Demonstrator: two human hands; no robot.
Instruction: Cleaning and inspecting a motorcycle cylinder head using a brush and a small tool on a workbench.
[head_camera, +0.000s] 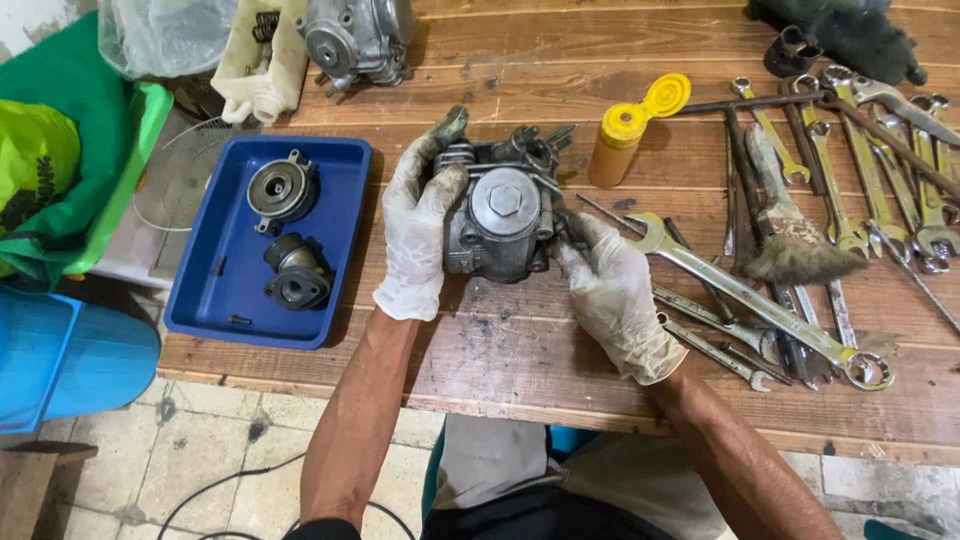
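Both gloved hands grip a grey metal carburettor (500, 222) above the wooden worktop (520, 350): the left hand (420, 235) wraps its left side with fingers over the top, the right hand (610, 295) clasps its lower right corner. Just right lies a large spanner (745, 295) among other wrenches, with a worn brush (785, 235) and an open yellow-capped bottle (620, 140) near. Left, a blue tray (215, 290) holds two round metal parts.
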